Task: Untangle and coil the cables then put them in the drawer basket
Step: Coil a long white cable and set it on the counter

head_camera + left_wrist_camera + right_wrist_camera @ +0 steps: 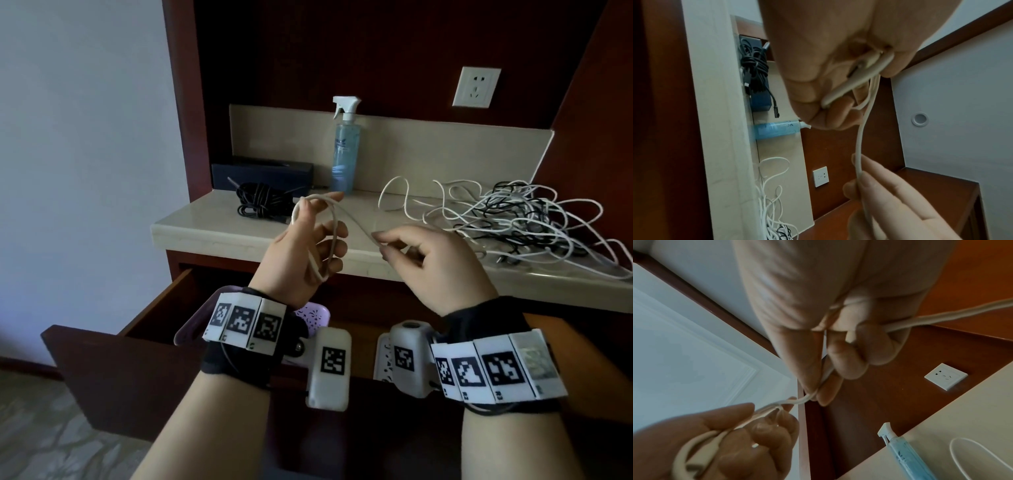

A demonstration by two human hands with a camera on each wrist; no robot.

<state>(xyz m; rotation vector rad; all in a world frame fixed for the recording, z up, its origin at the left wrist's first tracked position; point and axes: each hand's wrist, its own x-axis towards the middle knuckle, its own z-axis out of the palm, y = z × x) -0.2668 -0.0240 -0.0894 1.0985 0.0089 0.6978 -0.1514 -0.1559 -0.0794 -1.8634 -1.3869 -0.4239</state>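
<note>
The left hand (pixel 305 240) is curled round loops of a thin cream-white round cable (pixel 330 219), held raised above the open dark-red wooden drawer (pixel 113 356). The right hand (pixel 435 260) pinches the same cable's free run between thumb and fingers, and from there it trails to the tangled heap of white and black cables (pixel 524 219) on the beige stone countertop (pixel 205 222). A coiled black cable bundle (pixel 257 204) lies near a clear blue plastic spray bottle (pixel 345 150).
</note>
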